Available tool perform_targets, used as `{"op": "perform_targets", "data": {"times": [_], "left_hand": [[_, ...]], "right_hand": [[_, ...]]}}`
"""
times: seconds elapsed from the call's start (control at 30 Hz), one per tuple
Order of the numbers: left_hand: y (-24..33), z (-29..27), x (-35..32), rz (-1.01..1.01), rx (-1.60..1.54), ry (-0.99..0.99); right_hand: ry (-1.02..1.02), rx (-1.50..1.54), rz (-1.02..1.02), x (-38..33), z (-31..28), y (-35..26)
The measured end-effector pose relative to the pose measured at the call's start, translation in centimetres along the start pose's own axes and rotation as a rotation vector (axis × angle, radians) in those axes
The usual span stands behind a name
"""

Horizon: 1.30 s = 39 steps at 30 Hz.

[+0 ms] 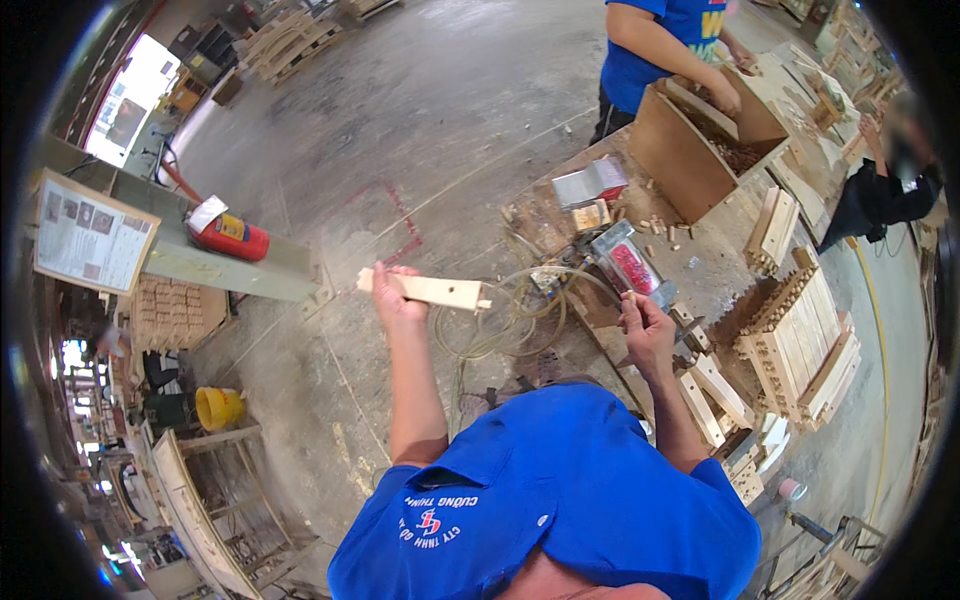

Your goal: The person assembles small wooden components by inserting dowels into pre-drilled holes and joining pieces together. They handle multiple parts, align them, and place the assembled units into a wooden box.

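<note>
At the left edge a rectangular notice board (92, 243) with white sheets in a pale wooden frame leans against a grey-green beam (215, 262), and just right of it a red fire extinguisher (232, 237) with a white tag lies on the same beam. Lower on the left stands a yellow bucket (218, 407). On the workbench (720, 265) ahead there is a shiny metal tray with red small parts (630, 265), a grey metal box with a red side (592, 183) above it, and a big open brown wooden box (685, 150) where another person in a blue shirt has a hand (722, 95) inside. Stacks of pale wooden pieces (800, 345) fill the right part of the bench, and a loose pale hose (510, 310) curls at its near edge. The wooden slat (425, 290), flat and light in colour, is held out over the concrete floor (400, 130), to the left of the bench and almost level, with a notched right end. The left hand (395, 295) is closed around the left part of this slat, fingers wrapped over it. The right hand (645, 325) is well apart from the slat, raised above the bench edge just below the metal tray; its fingers are bent together as if pinching something small, but what it holds I cannot tell.
</note>
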<state>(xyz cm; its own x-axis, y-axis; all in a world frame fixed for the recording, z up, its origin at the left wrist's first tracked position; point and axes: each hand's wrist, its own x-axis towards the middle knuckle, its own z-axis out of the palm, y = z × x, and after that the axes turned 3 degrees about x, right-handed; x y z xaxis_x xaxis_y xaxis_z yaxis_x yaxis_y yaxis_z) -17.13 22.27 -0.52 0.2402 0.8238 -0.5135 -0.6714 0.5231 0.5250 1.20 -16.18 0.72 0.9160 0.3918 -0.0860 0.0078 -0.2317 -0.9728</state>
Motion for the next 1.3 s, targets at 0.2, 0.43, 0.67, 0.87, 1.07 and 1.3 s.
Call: {"op": "perform_targets", "data": {"times": [0.2, 0.43, 0.67, 0.87, 1.07, 1.3], "left_hand": [[-0.8, 1.0, -0.4, -0.027, -0.036, 0.022], [0.7, -0.3, 0.2, -0.085, -0.143, 0.133], [2.4, -4.4, 1.9, -0.311, -0.416, 0.114], [2.0, -5.3, 1.2, -0.288, -0.437, 0.264], [1.8, -5.2, 0.8, -0.300, -0.508, 0.302], [1.8, -5.6, -0.1, -0.248, -0.436, 0.253]], "right_hand": [[-0.061, -0.015, -0.078, -0.3, 1.0, -0.3], [-0.145, -0.018, -0.112, -0.4, 3.1, -1.2], [-0.201, -0.087, -0.268, 1.1, 4.2, -2.3], [-0.057, -0.067, -0.140, 3.6, 1.6, -1.5], [0.161, -0.317, -0.138, 7.5, -4.6, 2.2], [0.224, -0.688, -0.184, 8.7, -7.6, 6.3]]}}
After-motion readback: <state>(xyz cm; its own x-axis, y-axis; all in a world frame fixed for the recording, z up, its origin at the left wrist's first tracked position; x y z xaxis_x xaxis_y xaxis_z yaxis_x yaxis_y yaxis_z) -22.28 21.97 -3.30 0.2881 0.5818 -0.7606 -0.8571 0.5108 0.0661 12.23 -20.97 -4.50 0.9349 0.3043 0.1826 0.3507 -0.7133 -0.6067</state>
